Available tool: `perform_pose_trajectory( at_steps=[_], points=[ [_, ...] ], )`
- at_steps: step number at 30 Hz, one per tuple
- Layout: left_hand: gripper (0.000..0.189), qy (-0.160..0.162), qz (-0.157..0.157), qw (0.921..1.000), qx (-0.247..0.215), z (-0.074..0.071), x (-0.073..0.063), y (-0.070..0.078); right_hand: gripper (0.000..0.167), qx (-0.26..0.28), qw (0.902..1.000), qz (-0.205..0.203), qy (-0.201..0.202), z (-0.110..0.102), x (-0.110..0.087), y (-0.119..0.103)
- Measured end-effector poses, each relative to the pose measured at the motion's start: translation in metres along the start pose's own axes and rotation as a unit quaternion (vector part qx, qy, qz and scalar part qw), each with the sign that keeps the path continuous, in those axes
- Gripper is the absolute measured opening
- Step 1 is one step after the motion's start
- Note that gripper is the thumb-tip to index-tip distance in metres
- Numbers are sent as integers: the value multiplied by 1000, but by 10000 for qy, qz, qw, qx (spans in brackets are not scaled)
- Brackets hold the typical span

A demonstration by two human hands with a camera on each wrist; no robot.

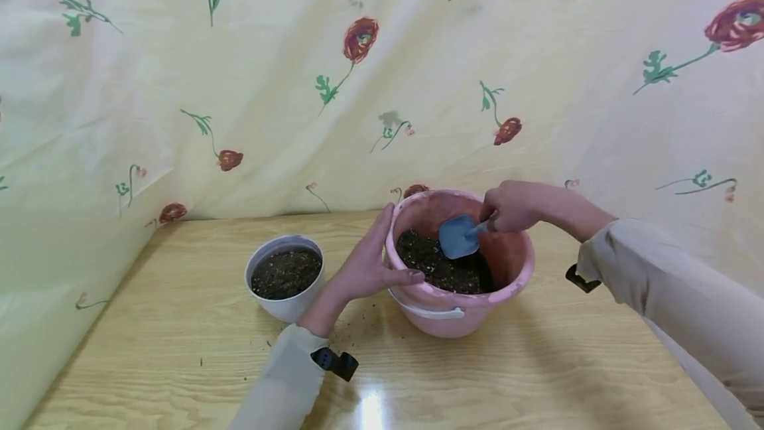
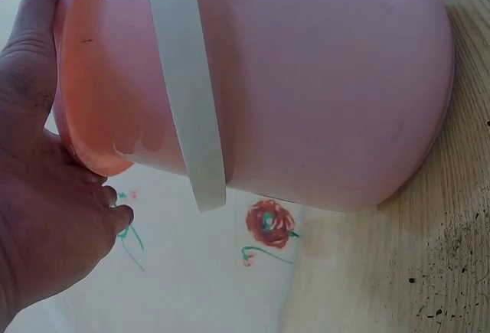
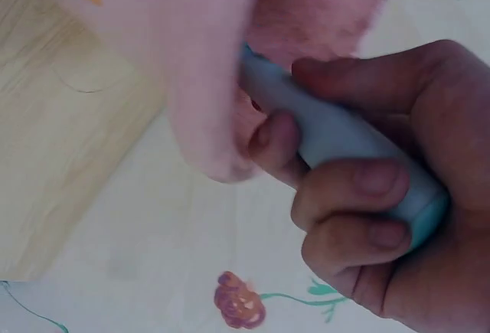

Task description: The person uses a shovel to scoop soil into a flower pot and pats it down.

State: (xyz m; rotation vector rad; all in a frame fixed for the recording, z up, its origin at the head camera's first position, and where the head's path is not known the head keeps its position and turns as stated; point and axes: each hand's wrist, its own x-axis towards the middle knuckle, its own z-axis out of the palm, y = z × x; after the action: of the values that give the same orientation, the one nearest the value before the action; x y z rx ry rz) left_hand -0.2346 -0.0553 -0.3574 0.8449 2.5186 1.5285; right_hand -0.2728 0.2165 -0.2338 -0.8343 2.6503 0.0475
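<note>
A pink bucket with dark soil inside stands on the wooden table. At its left rim my left hand grips the edge, the thumb lying over the front of the rim. The white bucket handle hangs down the outer wall in the left wrist view. My right hand holds a small blue-grey garden trowel over the soil, inside the bucket's mouth. Its fingers wrap round the pale trowel handle. The blade looks bare of soil.
A white pot holding dark soil stands left of the bucket. Soil crumbs lie scattered on the wooden table. Behind the table hangs a pale cloth printed with red flowers.
</note>
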Motion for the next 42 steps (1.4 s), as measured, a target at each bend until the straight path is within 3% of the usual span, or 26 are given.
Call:
perform_pose_trajectory(
  at_steps=[4, 11, 18, 24, 28, 36, 39, 42],
  points=[
    [125, -14, -80, 10000, -2, 2, -1, -1, 21, -195, 9985, -347, 366, 9, 8, 7],
    [125, -23, -151, 9998, 91, 2, 1, -1, 25, 70, 9967, -434, 675, 14, 18, 18],
    [125, -30, -223, 9997, 91, 1, 1, 3, 2, -424, 9868, -546, 1465, 20, 31, 23],
    [125, -1, -144, 9999, 89, 2, 1, 1, 14, -743, 9790, -684, 1768, 25, 44, 23],
    [125, 7, -131, 9998, 162, 2, 1, 1, 18, -624, 9815, -814, 1619, 26, 49, 17],
    [124, 15, -153, 9995, 261, 3, 1, 0, 23, 32, 9913, -933, 932, 31, 46, 11],
    [125, 3, -154, 9997, 184, 3, 2, 1, 16, 465, 9923, -1022, 529, 34, 42, 14],
    [126, 17, -168, 9997, 158, 3, 3, 1, 6, 1192, 9846, -1273, -144, 35, 40, 16]
  ],
)
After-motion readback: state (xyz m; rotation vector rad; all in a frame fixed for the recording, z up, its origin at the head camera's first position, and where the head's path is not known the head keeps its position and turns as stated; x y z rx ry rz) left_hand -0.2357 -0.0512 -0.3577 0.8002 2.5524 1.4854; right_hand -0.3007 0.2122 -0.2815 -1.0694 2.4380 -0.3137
